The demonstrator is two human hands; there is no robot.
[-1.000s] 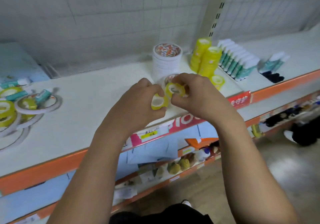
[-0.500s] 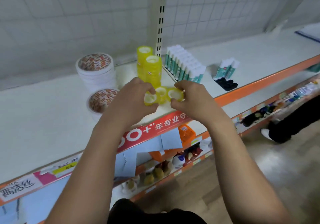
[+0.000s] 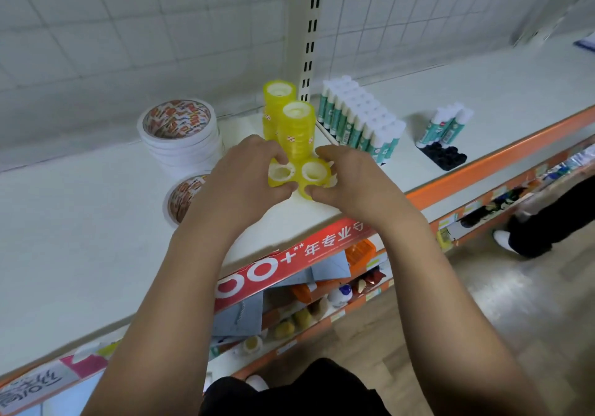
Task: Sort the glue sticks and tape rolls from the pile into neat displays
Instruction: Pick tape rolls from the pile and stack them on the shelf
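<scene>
My left hand [image 3: 240,177] grips a small yellow tape roll [image 3: 281,175], and my right hand [image 3: 349,181] grips another yellow tape roll [image 3: 314,174] beside it. Both rolls are low over the white shelf [image 3: 96,222], just in front of two upright stacks of yellow tape rolls [image 3: 296,129]. Left of these stands a stack of wide white tape rolls [image 3: 180,135], with one more wide roll [image 3: 183,198] partly hidden by my left wrist. Green-and-white glue sticks [image 3: 360,119] stand in rows to the right.
A smaller group of glue sticks [image 3: 446,126] stands in a black tray [image 3: 446,157] further right. A slotted upright post [image 3: 310,29] rises behind the yellow stacks. The shelf's orange front edge [image 3: 483,161] runs below my hands. Another person's leg [image 3: 553,219] is on the floor at right.
My view swung right, away from the pile at the left. Both hands carried the yellow rolls toward the yellow stacks and lowered them nearly to the shelf.
</scene>
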